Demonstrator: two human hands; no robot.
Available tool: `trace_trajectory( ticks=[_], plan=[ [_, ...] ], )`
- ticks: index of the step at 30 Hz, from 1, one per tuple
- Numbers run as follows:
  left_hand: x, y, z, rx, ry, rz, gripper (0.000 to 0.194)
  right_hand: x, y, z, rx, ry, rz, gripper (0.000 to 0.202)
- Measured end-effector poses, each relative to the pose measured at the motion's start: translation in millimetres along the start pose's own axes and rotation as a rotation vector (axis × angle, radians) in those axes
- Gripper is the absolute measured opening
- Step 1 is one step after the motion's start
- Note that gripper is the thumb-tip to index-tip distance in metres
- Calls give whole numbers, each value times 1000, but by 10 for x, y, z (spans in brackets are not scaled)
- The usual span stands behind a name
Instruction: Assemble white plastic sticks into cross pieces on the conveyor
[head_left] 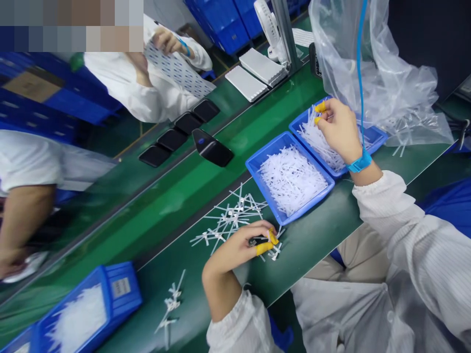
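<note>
My right hand (339, 128), with yellow finger cots and a blue wrist strap, is over the far blue bin (379, 137) of thin white strips. Its thumb and forefinger are nearly closed at a white strip (315, 113). On the green bench, my left hand (250, 241), also in yellow finger cots, has thumb and forefinger closed beside joined white strips (274, 252); what is between those fingertips is partly hidden. A nearer blue bin (305, 212) holds many loose white strips (292, 179). Beyond my left hand lies a pile of crossed strips with small joints (235, 213).
Another blue bin (123, 289) and a few joined strips (171, 305) are at lower left. Dark flat devices (212, 147) lie along the green belt (165, 206). Clear plastic bags (401, 88) hang by the far bin. Two co-workers stand across the line.
</note>
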State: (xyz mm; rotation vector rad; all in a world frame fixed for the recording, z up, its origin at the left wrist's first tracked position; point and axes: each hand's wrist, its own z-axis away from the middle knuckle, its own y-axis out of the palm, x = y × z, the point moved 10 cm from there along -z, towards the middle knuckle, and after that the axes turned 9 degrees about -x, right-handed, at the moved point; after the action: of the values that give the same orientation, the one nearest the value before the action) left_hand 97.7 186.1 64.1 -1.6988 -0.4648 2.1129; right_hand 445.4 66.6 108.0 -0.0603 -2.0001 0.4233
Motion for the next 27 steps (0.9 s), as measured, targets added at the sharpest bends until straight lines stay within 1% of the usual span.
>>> trace_trajectory(
  ticks=[3, 5, 6, 7, 10, 12, 15, 17, 19, 21, 24, 27],
  plan=[
    [-69, -77, 54, -18, 43, 53, 32, 76, -23, 30, -17, 30, -102, 19],
    [-114, -146, 81, -74, 100, 111, 32, 133, -21, 56, -14, 39, -174, 26],
    [-128, -199, 87, -136, 136, 147, 31, 164, -13, 69, -9, 30, -190, 29],
    [-134, -267, 89, -227, 175, 186, 29, 191, 0, 80, -1, 13, -195, 29],
    [-76, -460, 94, -578, 275, 340, 23, 214, 67, 104, 31, -50, -168, 22],
    [12, -474, 54, -760, 288, 451, 23, 174, 145, 117, 69, -82, -112, 22],
    [143, -377, -78, -920, 223, 608, 32, 95, 270, 143, 138, -105, -35, 25],
    [212, -309, -146, -985, 168, 713, 38, 77, 323, 162, 172, -109, -46, 24],
    [270, -256, -180, -1021, 121, 800, 41, 86, 352, 184, 202, -104, -75, 21],
    [330, -218, -194, -1034, 78, 859, 41, 122, 369, 210, 235, -118, -68, 18],
    [430, -175, -200, -1044, 13, 911, 44, 179, 373, 244, 274, -165, 17, 14],
    [514, -137, -212, -1063, -38, 952, 48, 200, 356, 254, 281, -190, 99, 14]
  ],
)
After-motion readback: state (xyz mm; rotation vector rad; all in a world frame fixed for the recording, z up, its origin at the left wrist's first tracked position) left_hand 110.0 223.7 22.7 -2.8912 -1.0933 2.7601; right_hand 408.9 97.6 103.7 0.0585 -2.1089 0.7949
